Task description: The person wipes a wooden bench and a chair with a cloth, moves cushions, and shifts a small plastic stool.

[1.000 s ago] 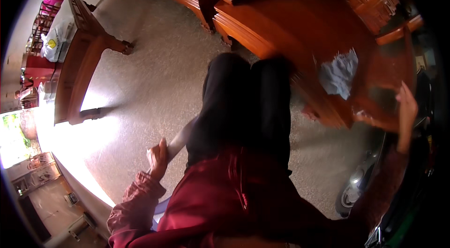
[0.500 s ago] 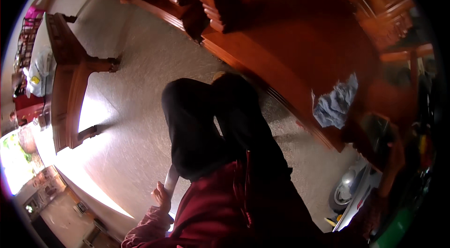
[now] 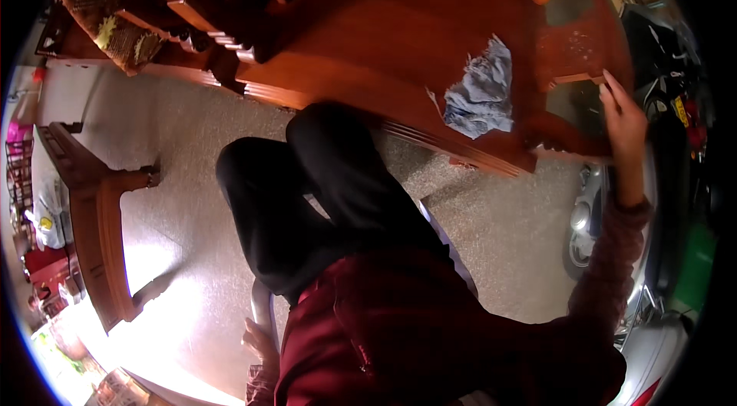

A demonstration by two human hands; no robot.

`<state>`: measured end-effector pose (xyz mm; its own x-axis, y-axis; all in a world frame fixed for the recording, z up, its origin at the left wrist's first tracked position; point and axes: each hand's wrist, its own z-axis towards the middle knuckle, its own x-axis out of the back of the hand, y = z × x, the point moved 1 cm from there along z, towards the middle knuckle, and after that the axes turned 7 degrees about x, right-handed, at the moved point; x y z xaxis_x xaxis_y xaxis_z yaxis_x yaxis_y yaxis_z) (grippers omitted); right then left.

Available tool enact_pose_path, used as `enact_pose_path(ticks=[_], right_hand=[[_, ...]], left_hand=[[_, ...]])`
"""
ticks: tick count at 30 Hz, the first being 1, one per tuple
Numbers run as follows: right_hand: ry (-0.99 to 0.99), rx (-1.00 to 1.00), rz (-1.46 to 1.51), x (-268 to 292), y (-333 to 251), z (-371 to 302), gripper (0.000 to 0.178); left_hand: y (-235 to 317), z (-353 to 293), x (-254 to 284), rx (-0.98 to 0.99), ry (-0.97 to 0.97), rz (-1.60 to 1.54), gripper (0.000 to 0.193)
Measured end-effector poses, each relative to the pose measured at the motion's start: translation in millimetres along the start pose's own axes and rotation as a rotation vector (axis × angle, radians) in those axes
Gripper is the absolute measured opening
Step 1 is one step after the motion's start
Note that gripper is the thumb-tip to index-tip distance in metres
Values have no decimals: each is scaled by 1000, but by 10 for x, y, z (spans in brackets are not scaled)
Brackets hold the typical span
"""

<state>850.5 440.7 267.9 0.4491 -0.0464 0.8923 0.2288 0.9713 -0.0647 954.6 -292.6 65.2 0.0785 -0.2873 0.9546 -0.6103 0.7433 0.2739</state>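
A crumpled grey-blue cloth [image 3: 482, 95] with frayed edges lies on the reddish-brown wooden table [image 3: 368, 41] in front of me. Over on the right, my right hand [image 3: 626, 122] reaches forward with its fingers stretched out. Its fingertips are at the edge of a carved wooden piece [image 3: 587, 41]; whether they touch it I cannot tell. Low beside my left hip, my left hand [image 3: 261, 341] is next to the pale edge of a seat [image 3: 263, 306]. Its fingers look loosely apart, with nothing visible in them. The cloth is out of reach of both hands' fingers.
A wooden bench-like table [image 3: 100, 206] stands at the left with a plastic bag [image 3: 50, 214] on it. Carved furniture with a patterned cover [image 3: 115, 14] is at the upper left. A parked scooter [image 3: 583, 222] is at the right, with a green object [image 3: 695, 268] beyond it.
My view has turned, so the table and cloth sit further left. My right arm, earlier dark and low at the right edge, now extends toward the carved wooden piece. The left hand stays beside the seat.
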Motion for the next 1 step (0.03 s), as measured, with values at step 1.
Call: enact_pose_path(ticks=[1], right_hand=[[73,168,-150,-50,-11,10,28]], left_hand=[[-244,136,92,-7,9,-11,59]])
